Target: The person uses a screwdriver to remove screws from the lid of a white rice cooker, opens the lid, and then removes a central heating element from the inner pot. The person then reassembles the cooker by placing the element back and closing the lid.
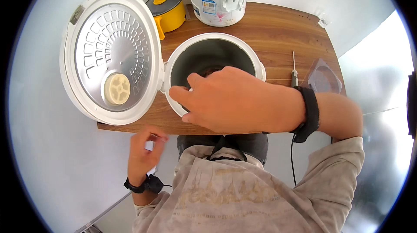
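Note:
A white rice cooker sits open on the wooden table, its lid swung up to the left, showing a perforated metal plate and a round cream insert. My right hand is over the cooker's dark interior near the left front of its rim, back upward, fingers curled; a small white bit shows among them, too hidden to name. My left hand is below the table's front edge at the lower left, thumb and fingers curled together; what they hold, if anything, is unclear.
A yellow pot with a grey lid and a white lidded appliance stand at the back. A screwdriver and a clear plastic tray lie right of the cooker on the table. Pale walls surround it.

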### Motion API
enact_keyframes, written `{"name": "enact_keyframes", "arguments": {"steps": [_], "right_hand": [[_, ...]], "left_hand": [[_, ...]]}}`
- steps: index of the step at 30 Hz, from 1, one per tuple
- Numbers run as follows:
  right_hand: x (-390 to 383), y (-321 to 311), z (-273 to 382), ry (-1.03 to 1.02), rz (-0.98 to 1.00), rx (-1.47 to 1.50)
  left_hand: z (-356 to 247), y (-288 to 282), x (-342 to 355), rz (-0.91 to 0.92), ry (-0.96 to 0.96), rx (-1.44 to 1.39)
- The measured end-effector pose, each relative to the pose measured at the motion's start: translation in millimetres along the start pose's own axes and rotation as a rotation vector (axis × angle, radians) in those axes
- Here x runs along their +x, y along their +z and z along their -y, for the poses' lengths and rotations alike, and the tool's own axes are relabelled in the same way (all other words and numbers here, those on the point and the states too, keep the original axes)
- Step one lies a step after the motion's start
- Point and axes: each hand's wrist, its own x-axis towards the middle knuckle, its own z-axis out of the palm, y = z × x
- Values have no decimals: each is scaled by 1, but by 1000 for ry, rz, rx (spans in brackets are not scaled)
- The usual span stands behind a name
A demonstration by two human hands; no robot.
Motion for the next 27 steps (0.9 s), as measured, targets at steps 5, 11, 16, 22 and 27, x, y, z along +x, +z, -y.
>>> {"name": "enact_keyframes", "arguments": {"steps": [5,11,16,22,27], "right_hand": [[-6,8,-8,-104,-46,10],[5,4,-23,-130,-49,77],[11,-3,-19,-92,-38,-58],[13,-11,-18,-53,21,57],[9,-22,-1,336,20,270]], "left_hand": [[-35,29,26,81,323,51],[-44,34,49,52,182,285],[-52,17,61,268,-63,267],[-63,11,61,352,-330,-60],[-81,0,91,468,-255,231]]}}
